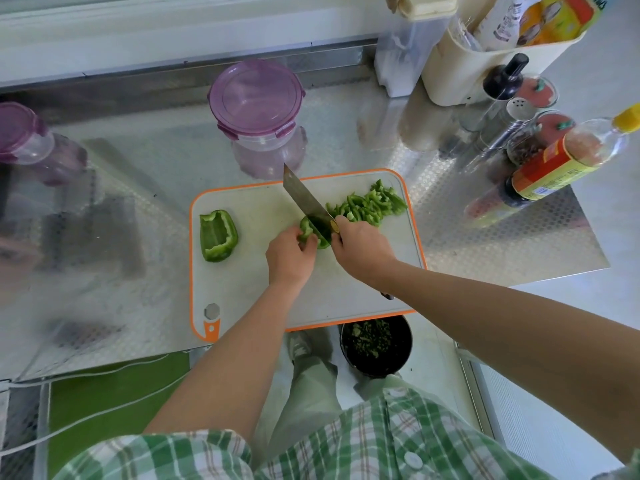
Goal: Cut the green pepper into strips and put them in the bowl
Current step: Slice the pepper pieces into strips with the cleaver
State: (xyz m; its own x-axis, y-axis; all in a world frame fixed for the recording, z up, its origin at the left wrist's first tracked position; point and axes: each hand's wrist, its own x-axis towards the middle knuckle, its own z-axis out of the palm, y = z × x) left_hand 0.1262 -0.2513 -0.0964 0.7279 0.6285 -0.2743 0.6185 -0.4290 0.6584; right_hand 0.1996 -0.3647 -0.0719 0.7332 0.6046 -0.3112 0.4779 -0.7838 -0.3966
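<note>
Black bowl (375, 344), 1, sits nearest, just below cutting board (242, 289) edge, green bits inside. L hand (291, 258) fingers curled, pinning pepper piece (306, 228) mid-board; R hand (360, 251) wrapped round knife (301, 195) handle, blade on that piece. Pepper's light, crisp, skin prob slippery: press flat, fingertips tucked. 1 uncut half (218, 235) at left, 1 pile of strips (370, 204) beyond, right. 2 purple-lidded tubs (256, 95) farthest.
</note>
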